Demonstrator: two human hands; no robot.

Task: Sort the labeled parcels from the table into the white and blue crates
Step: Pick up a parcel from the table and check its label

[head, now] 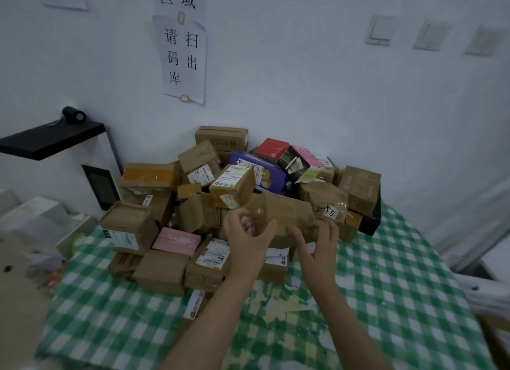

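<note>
- My left hand [248,238] grips the long brown parcel [287,212] by its end, to pull it off the pile [165,270] on the bench [400,300].
- My right hand [321,244] curls at its near edge, perhaps steadying; blur hides any grip.

We face a bench [386,300] set against a wall [303,80]. The heap of parcels [220,176] sits on the bench's far half and reaches back to the wall. At the front of the heap a long parcel [287,212] lies crosswise, held between our left grip [248,231] at its left end and our right grip [320,240] near its right end. Left of the heap is a shelf [52,140] with a roll [73,113] on it. Notices [183,57] hang on the wall above the heap, and switches [380,30] sit further right.
</note>
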